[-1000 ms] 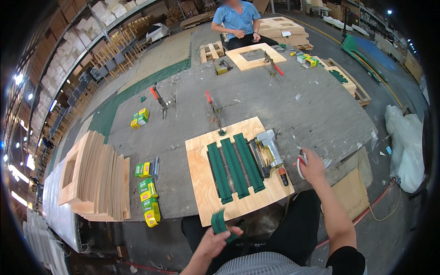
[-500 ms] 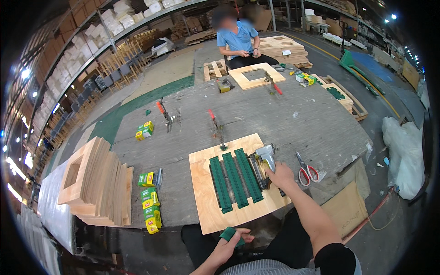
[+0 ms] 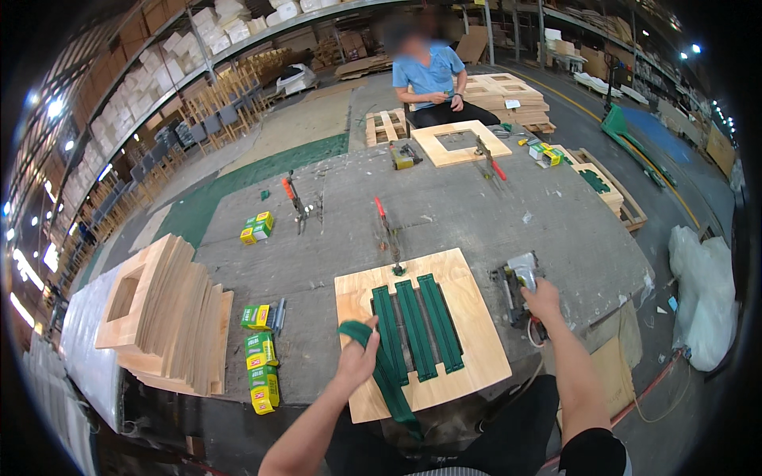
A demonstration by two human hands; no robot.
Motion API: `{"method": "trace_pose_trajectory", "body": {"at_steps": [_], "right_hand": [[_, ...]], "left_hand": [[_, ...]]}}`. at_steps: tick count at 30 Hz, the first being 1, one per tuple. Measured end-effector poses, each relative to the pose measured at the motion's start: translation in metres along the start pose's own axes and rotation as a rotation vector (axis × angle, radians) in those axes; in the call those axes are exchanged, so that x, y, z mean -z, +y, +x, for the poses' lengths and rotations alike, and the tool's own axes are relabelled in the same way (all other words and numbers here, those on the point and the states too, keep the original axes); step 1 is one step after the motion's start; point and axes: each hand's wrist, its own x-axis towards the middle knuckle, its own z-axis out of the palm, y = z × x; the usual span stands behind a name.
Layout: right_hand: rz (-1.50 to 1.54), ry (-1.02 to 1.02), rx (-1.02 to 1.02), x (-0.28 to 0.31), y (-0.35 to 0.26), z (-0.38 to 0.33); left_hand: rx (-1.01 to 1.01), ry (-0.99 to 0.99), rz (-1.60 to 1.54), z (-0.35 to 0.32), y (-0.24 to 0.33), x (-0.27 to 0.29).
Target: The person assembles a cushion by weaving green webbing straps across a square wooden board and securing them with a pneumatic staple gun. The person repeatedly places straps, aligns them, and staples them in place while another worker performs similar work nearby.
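Note:
My left hand [image 3: 359, 361] is closed on a loose green webbing strap [image 3: 392, 394], which hangs across the near left part of a pale wooden frame [image 3: 480, 349] and down past its near edge. Three green webbing strips [image 3: 407, 333] span the frame's opening side by side. Right of the frame, my right hand [image 3: 543, 301] grips a silver and black staple gun [image 3: 521, 272] at the tabletop. Red scissor handles [image 3: 539, 333] show only in part beneath my right wrist. A red-handled toggle clamp [image 3: 386, 226] stands at the frame's far edge.
Stacked wooden frames [image 3: 171, 317] stand at the left, beside green and yellow boxes [image 3: 260, 349]. Another toggle clamp [image 3: 294, 198] is farther back on the table [image 3: 341, 226]. Across it sits a person [image 3: 429, 75] in a blue shirt, behind another wooden frame [image 3: 484, 148].
My right hand has carried the staple gun off the frame to the right. My left hand has risen from the near edge onto the frame's left side, bringing the green strap with it.

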Motion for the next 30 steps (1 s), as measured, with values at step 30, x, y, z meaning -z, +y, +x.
{"method": "trace_pose_trajectory", "body": {"at_steps": [30], "right_hand": [[0.701, -0.412, 0.354, -0.228, -0.461, 0.266]], "left_hand": [[-0.088, -0.003, 0.679, 0.074, -0.087, 0.016]]}}
